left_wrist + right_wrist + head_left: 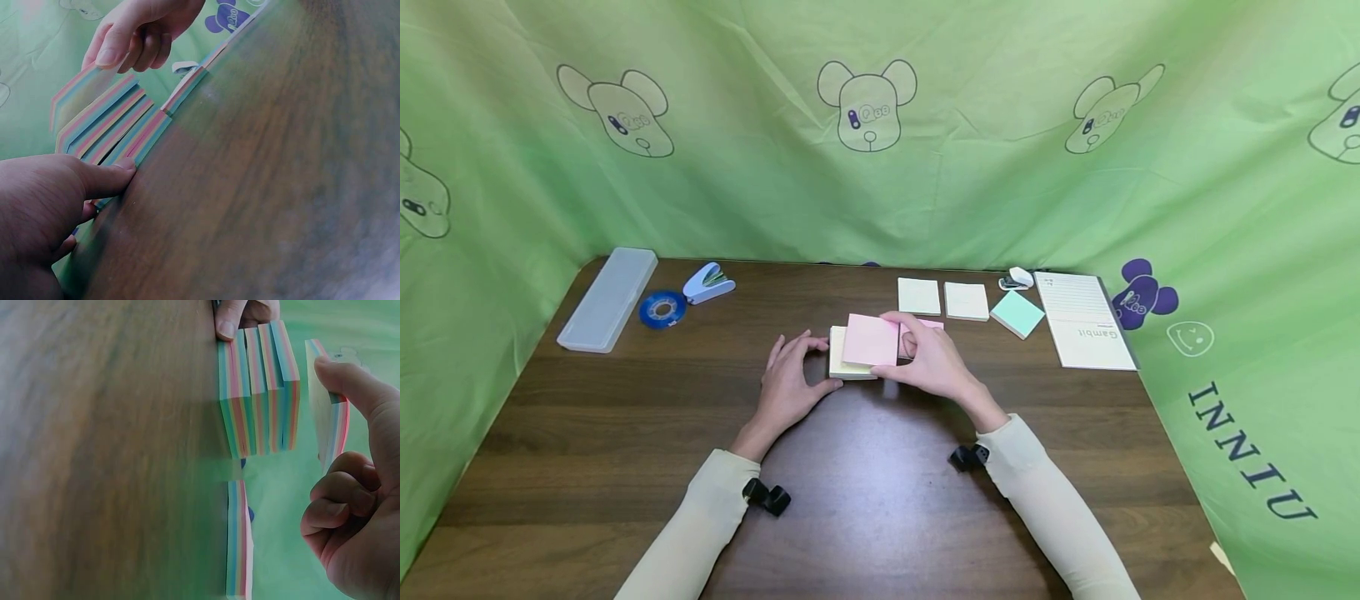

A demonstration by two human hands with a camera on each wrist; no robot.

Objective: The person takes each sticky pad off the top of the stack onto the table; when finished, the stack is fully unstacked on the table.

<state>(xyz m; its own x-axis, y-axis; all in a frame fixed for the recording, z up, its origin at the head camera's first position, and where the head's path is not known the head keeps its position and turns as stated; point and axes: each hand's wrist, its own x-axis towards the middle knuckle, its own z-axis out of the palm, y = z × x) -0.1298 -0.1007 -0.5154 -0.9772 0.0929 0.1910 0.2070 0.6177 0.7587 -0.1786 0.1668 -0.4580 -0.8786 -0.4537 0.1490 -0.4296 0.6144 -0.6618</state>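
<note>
Right hand [934,360] pinches a pink-topped pad [871,340], thumb on one edge and fingers curled behind, held tilted just above the stack of pads [848,367] at table [880,467] centre. Left hand [788,385]: thumb tip touches the stack's near-left edge; the other fingers appear relaxed, holding nothing.

We see even, bright light from above, soft shadows under the hands, mild sheen on the surface [880,500]. Head view bends at edges; both wrist views blur close up.
</note>
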